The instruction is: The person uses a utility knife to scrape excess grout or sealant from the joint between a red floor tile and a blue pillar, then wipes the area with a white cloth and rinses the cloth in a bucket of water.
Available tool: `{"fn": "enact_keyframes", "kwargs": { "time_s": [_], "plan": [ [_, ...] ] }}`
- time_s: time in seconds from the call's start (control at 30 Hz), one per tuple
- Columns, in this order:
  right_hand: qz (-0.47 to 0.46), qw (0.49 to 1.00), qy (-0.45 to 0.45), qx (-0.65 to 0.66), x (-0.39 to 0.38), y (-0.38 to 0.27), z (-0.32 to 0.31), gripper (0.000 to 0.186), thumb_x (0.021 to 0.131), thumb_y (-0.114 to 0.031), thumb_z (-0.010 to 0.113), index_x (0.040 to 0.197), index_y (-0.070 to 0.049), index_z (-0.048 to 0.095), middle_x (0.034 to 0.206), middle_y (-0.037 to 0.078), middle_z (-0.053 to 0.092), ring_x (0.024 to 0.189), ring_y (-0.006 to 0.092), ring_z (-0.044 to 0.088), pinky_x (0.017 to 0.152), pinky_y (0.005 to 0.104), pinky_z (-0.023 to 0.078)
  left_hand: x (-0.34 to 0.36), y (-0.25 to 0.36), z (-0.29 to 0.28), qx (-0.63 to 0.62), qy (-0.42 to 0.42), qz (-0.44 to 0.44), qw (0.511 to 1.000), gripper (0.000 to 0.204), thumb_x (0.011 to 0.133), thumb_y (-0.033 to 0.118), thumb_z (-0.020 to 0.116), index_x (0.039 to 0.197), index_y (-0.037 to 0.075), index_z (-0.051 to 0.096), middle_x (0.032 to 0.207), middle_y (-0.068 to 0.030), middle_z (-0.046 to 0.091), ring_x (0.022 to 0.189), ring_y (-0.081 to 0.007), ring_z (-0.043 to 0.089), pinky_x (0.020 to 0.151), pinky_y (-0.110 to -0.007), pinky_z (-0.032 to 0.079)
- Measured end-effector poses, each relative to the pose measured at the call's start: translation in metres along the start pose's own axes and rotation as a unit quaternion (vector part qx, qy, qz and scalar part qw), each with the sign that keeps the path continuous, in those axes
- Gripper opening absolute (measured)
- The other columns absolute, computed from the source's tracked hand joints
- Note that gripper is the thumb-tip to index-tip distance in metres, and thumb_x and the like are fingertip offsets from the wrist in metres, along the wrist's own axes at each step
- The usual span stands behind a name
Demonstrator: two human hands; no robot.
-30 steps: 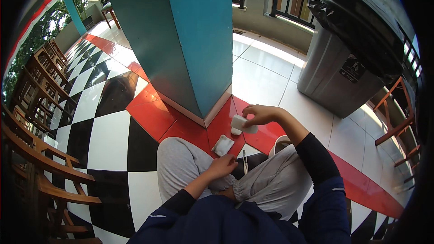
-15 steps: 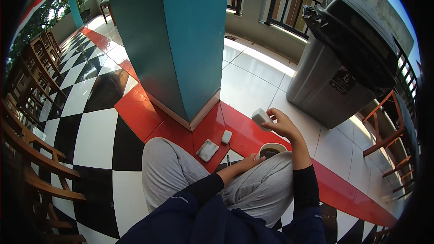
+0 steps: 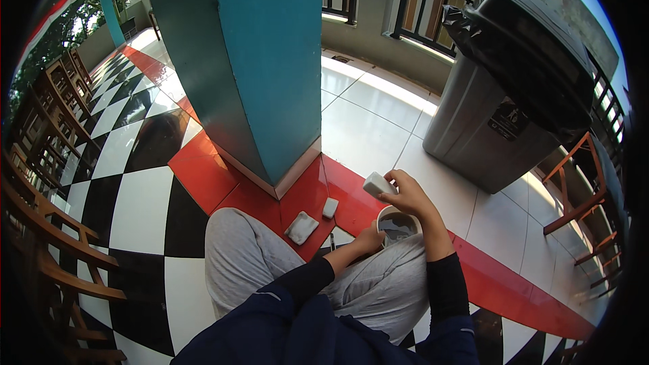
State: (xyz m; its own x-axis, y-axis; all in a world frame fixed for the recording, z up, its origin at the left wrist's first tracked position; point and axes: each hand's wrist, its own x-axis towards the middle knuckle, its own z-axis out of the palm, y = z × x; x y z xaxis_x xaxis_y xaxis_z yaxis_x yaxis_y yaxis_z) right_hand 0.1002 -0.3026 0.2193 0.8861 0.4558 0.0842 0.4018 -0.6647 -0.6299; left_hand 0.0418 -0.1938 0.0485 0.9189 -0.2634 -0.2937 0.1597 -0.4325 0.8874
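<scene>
My right hand (image 3: 410, 196) grips a white block (image 3: 376, 185) with rounded edges, tilted above the tub. Below it, my left hand (image 3: 370, 238) is closed on the near left side of a pale, round tub (image 3: 399, 210). Something grey fills part of the tub; whether it is liquid I cannot tell. On the red floor tiles in front of my knees lies a flat, lumpy whitish pad (image 3: 301, 228). Beside it is a smaller white block (image 3: 330, 208). A thin dark stick-like thing (image 3: 332, 242) shows near my left forearm.
A teal pillar (image 3: 270, 81) rises just ahead of my crossed legs. To the right stands a large grey bin (image 3: 473, 118) with a black liner. Wooden chairs (image 3: 71, 243) line the left, and another chair (image 3: 574, 196) stands at the right.
My right hand and the white block have moved left and slightly down. The tub is tilted more toward view, showing its grey contents, with my left hand at its side. The view shifts slightly.
</scene>
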Motion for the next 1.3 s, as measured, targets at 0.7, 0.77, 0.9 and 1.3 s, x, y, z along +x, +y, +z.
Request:
{"fn": "enact_keyframes", "kwargs": {
  "time_s": [0.7, 0.77, 0.9, 1.3],
  "plan": [
    [0.066, 0.996, -0.052, -0.007, -0.009, 0.046, 0.009, 0.066, 0.068, -0.02, 0.065, 0.125, -0.007, 0.035, 0.102, 0.029, 0.06, 0.095, 0.0413, 0.06, 0.084, 0.041, 0.048, -0.031, -0.01, -0.032, -0.099, 0.006, -0.086, 0.991, 0.064, 0.095, 0.039, 0.046, 0.141, 0.001, 0.023, 0.094, -0.0155, 0.065, 0.082, -0.0232, 0.067, 0.067, -0.033, 0.054],
    [0.035, 0.998, -0.056, -0.022, -0.007, 0.032, 0.011, 0.061, 0.068, -0.02, 0.064, 0.123, -0.007, 0.04, 0.104, 0.027, 0.06, 0.097, 0.0394, 0.06, 0.085, 0.0399, 0.047, -0.053, -0.062, -0.046, 0.033, -0.03, -0.015, 0.999, 0.052, 0.094, 0.038, 0.047, 0.133, 0.003, 0.043, 0.093, -0.0161, 0.065, 0.08, -0.0263, 0.067, 0.068, -0.032, 0.053],
    [-0.024, 0.998, -0.033, -0.039, -0.011, 0.03, 0.011, 0.056, 0.069, -0.018, 0.065, 0.12, -0.009, 0.045, 0.106, 0.021, 0.062, 0.096, 0.0368, 0.061, 0.084, 0.0412, 0.048, -0.103, -0.062, -0.065, 0.199, -0.081, -0.033, 0.976, 0.04, 0.093, 0.033, 0.047, 0.126, 0.01, 0.054, 0.099, -0.018, 0.061, 0.087, -0.0304, 0.063, 0.076, -0.035, 0.05],
    [-0.081, 0.986, -0.107, -0.1, -0.001, -0.015, 0.062, 0.054, 0.072, -0.024, 0.069, 0.118, -0.009, 0.044, 0.103, 0.018, 0.063, 0.097, 0.036, 0.06, 0.079, 0.0442, 0.049, -0.09, -0.087, -0.059, 0.193, -0.024, 0.014, 0.981, 0.026, 0.083, 0.025, 0.058, 0.098, 0.002, 0.058, 0.093, -0.0222, 0.061, 0.087, -0.0361, 0.061, 0.074, -0.042, 0.048]
  ]
}}
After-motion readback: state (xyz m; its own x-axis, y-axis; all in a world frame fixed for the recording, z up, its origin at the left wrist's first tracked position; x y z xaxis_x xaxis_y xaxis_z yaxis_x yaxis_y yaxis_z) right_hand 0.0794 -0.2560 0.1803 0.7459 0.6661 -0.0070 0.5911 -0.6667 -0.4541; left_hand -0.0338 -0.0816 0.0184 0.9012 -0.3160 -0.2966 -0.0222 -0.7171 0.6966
